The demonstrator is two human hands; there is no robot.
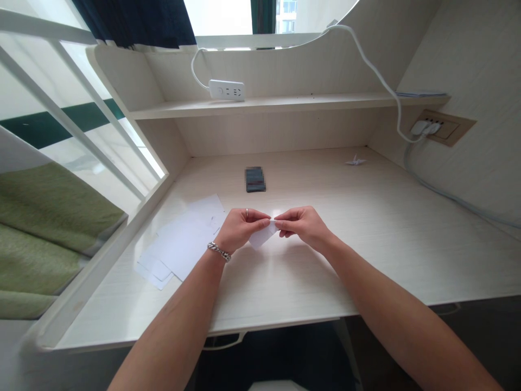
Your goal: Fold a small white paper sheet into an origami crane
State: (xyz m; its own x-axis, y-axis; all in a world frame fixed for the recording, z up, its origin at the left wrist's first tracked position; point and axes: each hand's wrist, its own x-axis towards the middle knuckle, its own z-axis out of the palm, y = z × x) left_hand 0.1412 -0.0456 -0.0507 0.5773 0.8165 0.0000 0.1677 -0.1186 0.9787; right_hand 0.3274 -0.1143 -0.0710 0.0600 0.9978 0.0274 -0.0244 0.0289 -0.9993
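Observation:
A small piece of folded white paper point(262, 235) is held over the middle of the desk between both hands. My left hand point(243, 227), with a ring and a chain bracelet on it, pinches the paper's upper edge between thumb and fingers. From the other side, my right hand point(303, 225) grips the paper's right corner with thumb and forefinger. The two sets of fingertips almost meet. Fingers cover part of the paper, so its full shape is hidden.
Several white sheets point(189, 233) lie overlapping at the left. A dark, blurred rectangular object point(255, 180) rests behind my hands. A folded paper crane point(355, 161) sits at the back right. A power strip point(227, 90) stands on the shelf point(285, 104); a white cable point(372, 68) hangs down to the wall socket point(450, 128).

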